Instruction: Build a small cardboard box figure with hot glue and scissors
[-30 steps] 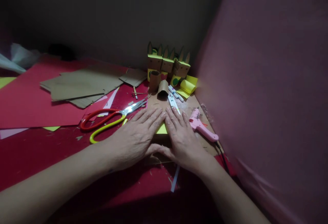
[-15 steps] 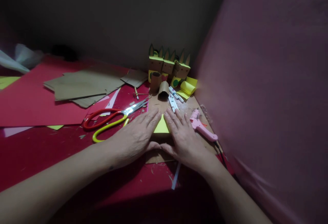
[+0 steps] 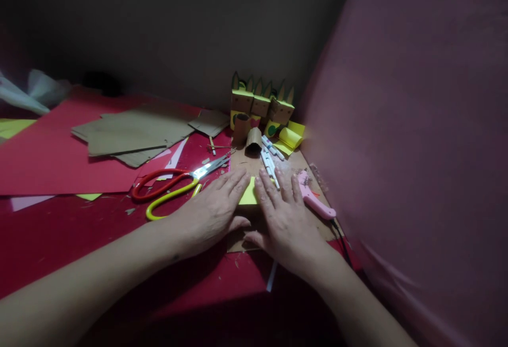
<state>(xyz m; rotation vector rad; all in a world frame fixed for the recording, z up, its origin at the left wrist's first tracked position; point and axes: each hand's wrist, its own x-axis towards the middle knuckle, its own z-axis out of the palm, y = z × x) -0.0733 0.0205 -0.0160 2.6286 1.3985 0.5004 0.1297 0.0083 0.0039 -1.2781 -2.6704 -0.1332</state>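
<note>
My left hand (image 3: 212, 207) and my right hand (image 3: 288, 215) lie with fingers stretched forward on either side of a yellow paper piece (image 3: 248, 194). Both rest on its edges, and a dark folded or cardboard part shows below it between my thumbs; the rest is hidden. Beneath is a brown cardboard board (image 3: 240, 163). Red-and-yellow-handled scissors (image 3: 170, 194) lie with blades apart left of my left hand. A pink glue gun (image 3: 315, 199) lies just right of my right hand, and several white markers (image 3: 268, 163) lie beyond my fingertips.
Three cardboard figures with pointed ears (image 3: 261, 104) stand at the back. Two cardboard tubes (image 3: 254, 139) and a curled yellow paper (image 3: 290, 137) sit before them. Cardboard sheets (image 3: 130, 130) lie on red paper (image 3: 47, 162) at left. A pink cloth (image 3: 405, 140) hangs at right.
My right hand has shifted slightly to the right with its fingers spread wider. My thumbs have moved apart. The left hand stays nearly in place.
</note>
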